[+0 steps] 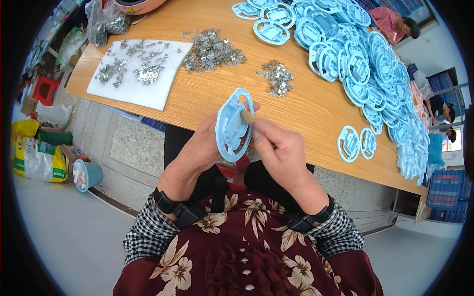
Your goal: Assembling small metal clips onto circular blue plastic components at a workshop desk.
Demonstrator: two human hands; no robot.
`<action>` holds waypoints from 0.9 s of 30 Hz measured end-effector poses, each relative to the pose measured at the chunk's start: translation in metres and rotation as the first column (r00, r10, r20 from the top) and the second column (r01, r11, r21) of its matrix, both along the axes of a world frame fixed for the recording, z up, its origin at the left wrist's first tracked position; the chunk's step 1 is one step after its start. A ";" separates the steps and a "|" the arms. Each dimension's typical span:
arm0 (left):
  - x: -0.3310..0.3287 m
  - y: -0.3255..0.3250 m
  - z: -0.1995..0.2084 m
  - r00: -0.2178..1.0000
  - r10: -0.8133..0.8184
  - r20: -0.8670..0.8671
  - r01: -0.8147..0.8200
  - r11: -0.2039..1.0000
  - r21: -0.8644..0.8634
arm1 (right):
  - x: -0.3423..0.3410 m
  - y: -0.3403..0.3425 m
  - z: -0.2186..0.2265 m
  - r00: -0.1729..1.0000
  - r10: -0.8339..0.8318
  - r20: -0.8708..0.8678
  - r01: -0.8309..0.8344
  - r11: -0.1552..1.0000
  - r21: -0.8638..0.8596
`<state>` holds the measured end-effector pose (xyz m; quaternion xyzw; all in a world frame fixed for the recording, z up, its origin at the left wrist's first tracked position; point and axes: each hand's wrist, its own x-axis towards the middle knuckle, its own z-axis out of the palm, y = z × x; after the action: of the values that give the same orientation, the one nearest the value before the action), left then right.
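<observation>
My left hand [200, 143] is closed around a light blue oval plastic frame [230, 129], tilted up above my lap near the table edge. Moulded ribs and slots show on the frame's inner side. Against its upper right part, the fingers of my right hand [282, 150] are closed, thumb and index finger together. Whatever they pinch is too small or hidden to make out. Just beyond the frame on the table are a small pile of metal clips [277, 77] and a larger heap of similar metal pieces [211, 51].
A white foam sheet [165, 74] with more metal pieces lies at the left. Many blue plastic frames [356, 66] are heaped along the right, with two frames [348, 143] lying apart. Plastic bags [106, 22] stand at the far left. A co-worker [392, 24] sits at the far right.
</observation>
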<state>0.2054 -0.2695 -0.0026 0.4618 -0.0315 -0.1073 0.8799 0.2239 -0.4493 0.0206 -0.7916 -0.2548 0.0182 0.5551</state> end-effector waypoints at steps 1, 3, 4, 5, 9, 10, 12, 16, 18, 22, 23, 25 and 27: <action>0.001 -0.002 0.000 1.000 -0.005 0.000 0.005 1.000 0.001 | 0.001 -0.002 -0.002 0.994 0.052 0.098 -0.043 0.994 -0.097; 0.005 -0.004 -0.002 1.000 -0.025 -0.010 0.025 1.000 0.015 | 0.003 -0.004 -0.007 0.976 0.109 0.190 -0.071 0.978 -0.195; 0.006 -0.005 -0.005 1.000 -0.028 -0.008 0.029 0.999 0.018 | 0.004 -0.003 -0.010 0.952 0.115 0.283 -0.061 0.979 -0.192; 0.008 -0.008 -0.009 0.999 -0.023 -0.043 0.022 1.000 -0.010 | 0.005 -0.003 -0.011 0.920 0.119 0.374 -0.050 0.981 -0.189; 0.012 -0.015 0.003 0.990 0.080 -0.119 -0.046 0.963 0.266 | -0.010 -0.009 0.017 0.996 0.089 -0.004 -0.089 0.996 -0.012; 0.011 -0.015 0.002 0.990 0.084 -0.117 -0.051 0.964 0.262 | -0.009 -0.013 0.012 0.996 0.094 -0.003 -0.094 0.995 -0.017; 0.007 -0.015 0.003 0.984 0.086 -0.154 -0.064 0.988 0.142 | -0.006 -0.019 0.006 0.976 -0.014 -0.217 0.051 0.985 0.164; -0.002 0.000 0.021 0.979 0.146 0.140 -0.191 0.891 0.411 | 0.006 -0.040 0.023 0.892 0.081 -0.446 0.011 0.980 0.199; 0.000 0.012 0.031 0.958 0.088 0.274 -0.234 0.792 0.564 | 0.006 -0.035 0.027 0.877 0.145 -0.458 -0.072 0.982 0.172; -0.008 0.033 0.033 0.975 0.052 0.218 -0.166 0.820 0.547 | 0.022 -0.014 0.046 0.861 0.232 -0.452 -0.265 0.964 -0.010; -0.011 0.042 0.027 0.987 0.123 0.104 -0.160 0.835 0.526 | 0.031 -0.007 0.047 0.860 0.246 -0.448 -0.283 0.959 -0.017; -0.019 0.059 0.016 0.976 0.218 -0.028 -0.176 0.852 0.494 | 0.055 0.011 0.048 0.965 0.184 -0.187 -0.242 0.902 -0.359; -0.028 0.072 0.011 0.964 0.259 -0.064 -0.192 0.838 0.511 | 0.076 0.040 0.038 0.973 0.231 -0.001 -0.212 0.891 -0.400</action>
<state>0.1773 -0.1973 0.0080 0.6662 0.1095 -0.0373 0.7367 0.3000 -0.4089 0.0587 -0.8538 -0.3470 0.1143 0.3708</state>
